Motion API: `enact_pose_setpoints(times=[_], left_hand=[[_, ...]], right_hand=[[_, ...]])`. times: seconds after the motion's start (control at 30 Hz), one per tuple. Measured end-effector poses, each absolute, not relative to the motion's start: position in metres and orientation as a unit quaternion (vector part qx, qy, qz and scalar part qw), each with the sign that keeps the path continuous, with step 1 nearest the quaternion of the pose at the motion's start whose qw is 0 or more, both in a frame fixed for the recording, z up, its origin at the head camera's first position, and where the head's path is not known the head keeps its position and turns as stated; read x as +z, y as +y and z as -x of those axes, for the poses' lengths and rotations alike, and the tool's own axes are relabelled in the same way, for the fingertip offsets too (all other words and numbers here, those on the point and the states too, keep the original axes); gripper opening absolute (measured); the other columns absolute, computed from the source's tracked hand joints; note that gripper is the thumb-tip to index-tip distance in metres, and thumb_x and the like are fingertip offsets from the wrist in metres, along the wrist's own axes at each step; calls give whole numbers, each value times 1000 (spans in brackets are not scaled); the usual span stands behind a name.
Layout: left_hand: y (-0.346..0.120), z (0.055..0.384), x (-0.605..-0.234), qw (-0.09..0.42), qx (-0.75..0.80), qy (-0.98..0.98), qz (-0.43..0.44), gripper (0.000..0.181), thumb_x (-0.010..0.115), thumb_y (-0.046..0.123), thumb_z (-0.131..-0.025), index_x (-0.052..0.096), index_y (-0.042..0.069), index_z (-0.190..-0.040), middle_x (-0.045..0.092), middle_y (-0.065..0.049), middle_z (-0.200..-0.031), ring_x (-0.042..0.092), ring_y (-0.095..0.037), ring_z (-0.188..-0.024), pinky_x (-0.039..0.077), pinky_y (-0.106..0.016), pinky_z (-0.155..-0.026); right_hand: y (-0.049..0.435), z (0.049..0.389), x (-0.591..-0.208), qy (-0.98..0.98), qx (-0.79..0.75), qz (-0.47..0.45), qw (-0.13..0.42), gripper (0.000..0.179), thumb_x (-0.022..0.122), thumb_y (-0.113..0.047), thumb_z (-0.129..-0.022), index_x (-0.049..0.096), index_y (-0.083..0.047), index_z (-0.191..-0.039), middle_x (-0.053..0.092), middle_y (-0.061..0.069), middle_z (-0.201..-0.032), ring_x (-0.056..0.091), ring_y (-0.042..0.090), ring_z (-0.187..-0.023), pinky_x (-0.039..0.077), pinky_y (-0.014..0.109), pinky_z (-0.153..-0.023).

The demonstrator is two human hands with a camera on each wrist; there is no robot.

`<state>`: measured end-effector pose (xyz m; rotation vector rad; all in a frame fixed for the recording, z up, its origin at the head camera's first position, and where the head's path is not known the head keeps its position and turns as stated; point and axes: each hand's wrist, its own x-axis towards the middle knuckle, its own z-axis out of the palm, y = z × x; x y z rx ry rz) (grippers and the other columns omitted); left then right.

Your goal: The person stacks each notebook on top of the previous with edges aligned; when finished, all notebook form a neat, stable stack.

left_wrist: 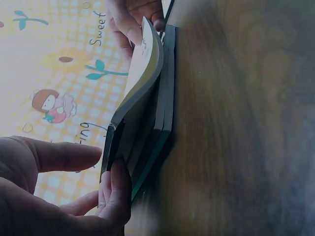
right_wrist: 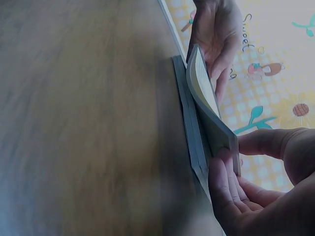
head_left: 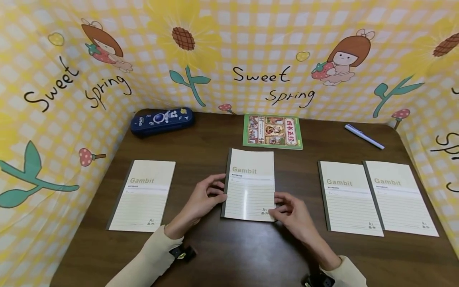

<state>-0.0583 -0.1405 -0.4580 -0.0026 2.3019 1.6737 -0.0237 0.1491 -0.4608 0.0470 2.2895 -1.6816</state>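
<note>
A cream Gambit notebook (head_left: 250,191) with a dark spine is between my two hands in the middle of the desk. At its spine side my left hand (head_left: 203,200) holds the edge, thumb above and fingers beneath. Its lower right corner is pinched by my right hand (head_left: 297,218), again with the thumb on top. Both wrist views show the notebook (right_wrist: 211,120) raised off the desk and bowed between the hands. Below it in the left wrist view lie dark edges of other books (left_wrist: 168,83). The palm sides of both hands are mostly hidden in the head view.
One matching notebook (head_left: 143,195) lies at the left. Two more, a nearer one (head_left: 349,199) and an outer one (head_left: 401,199), lie overlapping at the right. Along the back are a navy pencil case (head_left: 163,121), a green-edged picture book (head_left: 273,131) and a pale pen (head_left: 363,136).
</note>
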Motion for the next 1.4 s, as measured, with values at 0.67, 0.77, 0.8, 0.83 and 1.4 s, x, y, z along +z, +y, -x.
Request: enact_pose_setpoints(times=[0.67, 0.77, 0.8, 0.83, 1.4], left_hand=[[-126, 64, -467, 131, 545, 828, -1, 58, 80, 3, -88, 61, 1, -143, 66, -18, -117, 70, -20, -95, 60, -25, -82], [-124, 63, -466, 124, 531, 838, -3, 56, 81, 7, -89, 63, 1, -142, 65, -17, -116, 70, -19, -93, 61, -28, -81], [-124, 63, -466, 123, 526, 841, -2, 56, 81, 8, -89, 63, 1, -141, 65, -16, -115, 70, -18, -93, 61, -28, -81], [-123, 63, -466, 122, 523, 844, -2, 56, 81, 9, -89, 63, 0, -141, 65, -16, -115, 70, -18, -92, 62, -28, -81], [-127, 61, -466, 130, 505, 853, 5, 60, 82, 19, -91, 61, 0, -144, 65, -16, -117, 69, -17, -91, 56, -28, -80]], right_hand=[[162, 24, -470, 863, -495, 3, 97, 47, 83, -12, -89, 70, 0, -133, 71, 13, -105, 67, 4, -76, 55, 20, -61], [161, 25, -470, 876, -473, 8, 98, 48, 84, -14, -89, 70, -1, -133, 71, 11, -105, 67, 7, -77, 54, 19, -63], [161, 26, -470, 879, -466, 10, 98, 48, 84, -15, -89, 70, -2, -133, 71, 11, -105, 67, 7, -78, 54, 19, -64], [161, 26, -470, 881, -462, 12, 99, 48, 84, -15, -89, 70, -1, -133, 71, 11, -105, 67, 8, -78, 54, 19, -64], [157, 30, -468, 888, -447, 26, 104, 47, 86, -16, -87, 72, 1, -129, 71, 10, -105, 65, 8, -76, 52, 19, -65]])
